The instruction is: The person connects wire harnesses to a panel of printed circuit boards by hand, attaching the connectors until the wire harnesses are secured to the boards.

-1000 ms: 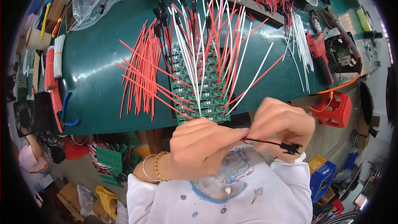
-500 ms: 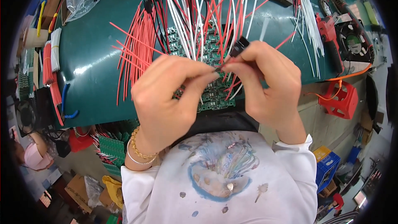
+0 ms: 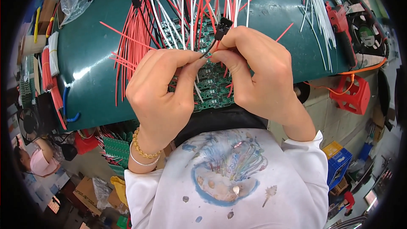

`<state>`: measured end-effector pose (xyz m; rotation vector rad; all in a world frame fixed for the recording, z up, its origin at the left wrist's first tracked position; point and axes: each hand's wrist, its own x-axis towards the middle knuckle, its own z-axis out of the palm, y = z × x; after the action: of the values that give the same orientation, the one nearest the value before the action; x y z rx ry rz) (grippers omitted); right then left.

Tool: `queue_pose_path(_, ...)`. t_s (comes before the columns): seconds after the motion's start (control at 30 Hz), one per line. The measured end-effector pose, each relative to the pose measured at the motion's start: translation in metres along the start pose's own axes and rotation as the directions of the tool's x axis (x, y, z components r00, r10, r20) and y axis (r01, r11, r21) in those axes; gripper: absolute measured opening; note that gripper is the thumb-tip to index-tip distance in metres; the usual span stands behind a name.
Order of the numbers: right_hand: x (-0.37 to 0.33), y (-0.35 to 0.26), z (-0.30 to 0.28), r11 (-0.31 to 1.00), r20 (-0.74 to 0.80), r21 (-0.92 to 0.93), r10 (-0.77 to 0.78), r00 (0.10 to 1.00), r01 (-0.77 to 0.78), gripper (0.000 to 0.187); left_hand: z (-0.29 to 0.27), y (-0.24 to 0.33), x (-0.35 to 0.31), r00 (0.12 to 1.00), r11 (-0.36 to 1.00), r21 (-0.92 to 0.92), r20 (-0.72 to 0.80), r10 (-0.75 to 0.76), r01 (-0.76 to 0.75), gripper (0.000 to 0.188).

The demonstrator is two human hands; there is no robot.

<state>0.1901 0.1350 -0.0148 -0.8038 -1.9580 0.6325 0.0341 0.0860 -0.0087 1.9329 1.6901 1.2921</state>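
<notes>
My left hand [image 3: 163,89] pinches the black wire of a black plug connector [image 3: 223,28] between thumb and forefinger. My right hand [image 3: 265,72] is closed in a pinch on the same connector's leads, and a bit of red wire shows at its fingertips. The connector stands up just above the right fingers. Beneath both hands lies a panel of green circuit boards [image 3: 213,91], with red and white wires rising from its far part. The exact wire ends are hidden by my fingertips.
Loose red wires [image 3: 135,34] lie left of the panel on the green table [image 3: 85,93]. White wires [image 3: 320,17], a red tool [image 3: 339,32] and a small fan [image 3: 365,34] are at the right. A red stool [image 3: 355,95] stands below. Another person [image 3: 42,161] sits at far left.
Both hands have shifted slightly left and away from me. The connector has turned more upright, and its black wire now shows between my fingertips.
</notes>
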Motion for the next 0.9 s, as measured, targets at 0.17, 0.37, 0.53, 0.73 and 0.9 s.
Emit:
queue_pose_path(0.17,0.000,-0.001,0.000,1.000,0.013,-0.001,0.018,1.000,-0.018,0.011,0.000,0.000,0.000,0.999,0.999,0.029,-0.011,0.037,-0.037,0.013)
queue_pose_path(0.37,0.001,0.006,0.004,1.000,-0.006,-0.019,-0.011,1.000,0.011,0.011,0.001,0.004,0.003,1.000,1.000,0.023,-0.014,0.000,0.000,0.013)
queue_pose_path(0.53,0.003,0.002,0.000,1.000,-0.017,-0.024,-0.002,1.000,0.001,0.013,-0.001,0.007,0.003,0.998,0.998,-0.014,0.014,-0.057,0.057,0.013)
queue_pose_path(0.73,0.009,-0.001,-0.018,0.972,-0.145,-0.170,-0.188,0.971,0.163,0.022,-0.001,0.008,0.008,0.999,0.975,0.222,0.033,0.009,-0.016,0.015)
queue_pose_path(0.9,0.063,0.050,-0.095,0.810,-0.357,-0.454,0.217,0.909,-0.372,0.012,0.002,0.006,0.004,0.999,0.936,0.351,0.047,-0.007,-0.010,0.020)
